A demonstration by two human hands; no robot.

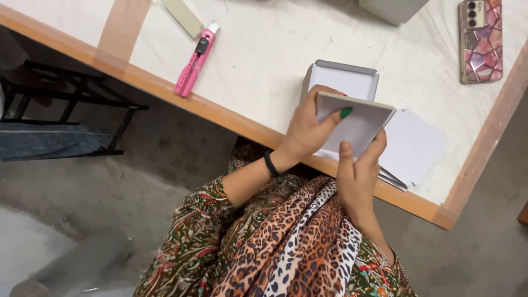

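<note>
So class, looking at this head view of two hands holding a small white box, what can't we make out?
- Box inside: faces away, behind its own wall.
- Left hand palm and right hand fingertips: behind the box.
- Grey box: cut by the top edge.
- Card stack: count hidden, sheets overlap.

Left hand (308,129) curled, thumb extended, wrist bent, right hand (357,176) upright, fingers gripping

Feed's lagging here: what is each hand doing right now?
Left hand: closed on the white cardboard box lid, thumb on top.
Right hand: gripping the same lid's near edge, fingers along its side.
</note>
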